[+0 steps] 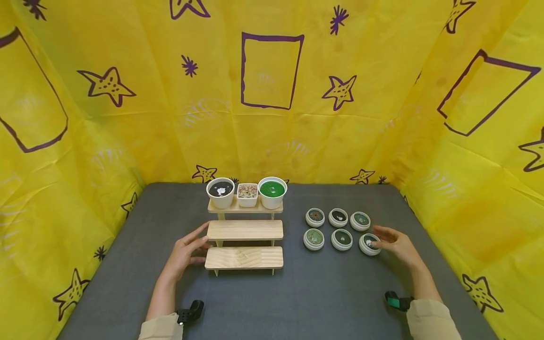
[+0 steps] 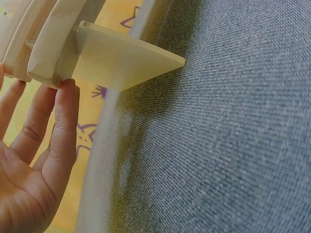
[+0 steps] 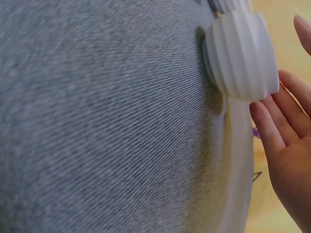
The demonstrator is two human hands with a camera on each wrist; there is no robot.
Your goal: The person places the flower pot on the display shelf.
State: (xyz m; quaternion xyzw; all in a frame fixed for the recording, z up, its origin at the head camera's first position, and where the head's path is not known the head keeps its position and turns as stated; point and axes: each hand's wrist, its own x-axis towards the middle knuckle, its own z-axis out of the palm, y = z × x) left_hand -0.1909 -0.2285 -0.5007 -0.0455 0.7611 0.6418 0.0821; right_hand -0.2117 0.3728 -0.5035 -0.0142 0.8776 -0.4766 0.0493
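Note:
My left hand (image 1: 184,255) is at the left end of a three-step wooden stand (image 1: 244,258). In the left wrist view, its fairly straight fingertips touch the board ends, beside a pale leg panel (image 2: 121,58). At the right, my right hand (image 1: 398,245) reaches to a small round white pot (image 1: 369,244) with a dark green filling. The right wrist view shows that ribbed pot (image 3: 240,56) standing on the cloth, with extended fingertips at its side. Several similar pots, such as a light green one (image 1: 314,239), stand in two rows to its left.
On the stand's top step sit a white cup with dark filling (image 1: 220,192), a square cup of mixed grains (image 1: 247,195) and a green-filled cup (image 1: 272,192). Grey cloth (image 1: 323,302) covers the table. Yellow patterned curtains (image 1: 272,137) surround it on the back and sides.

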